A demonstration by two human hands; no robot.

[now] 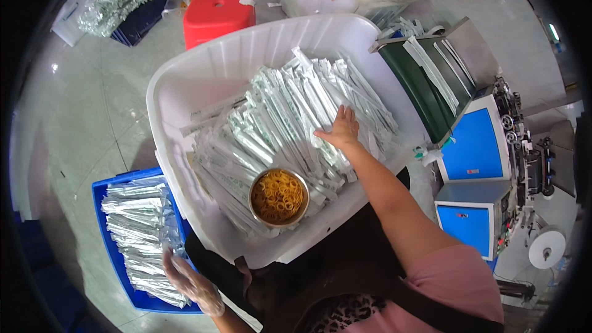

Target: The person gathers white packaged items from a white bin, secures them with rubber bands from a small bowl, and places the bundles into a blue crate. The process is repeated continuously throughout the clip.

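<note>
My right hand, bare, reaches over a heap of long, thin packets in clear and silvery printed wrappers. Its fingers are spread and nothing is in its grasp; whether the fingertips touch the packets I cannot tell. The heap lies in a large white plastic tub before me. On the packets at the near side rests a round metal bowl of yellow-brown rubber bands. My left hand, in a clear plastic glove, hovers by the right edge of a blue crate of bundled packets, fingers apart.
A red plastic stool stands behind the tub. At right, a green conveyor belt carrying several wrapped strips slopes close to the tub, beside a machine with blue panels. A dark crate with more packets sits at back left.
</note>
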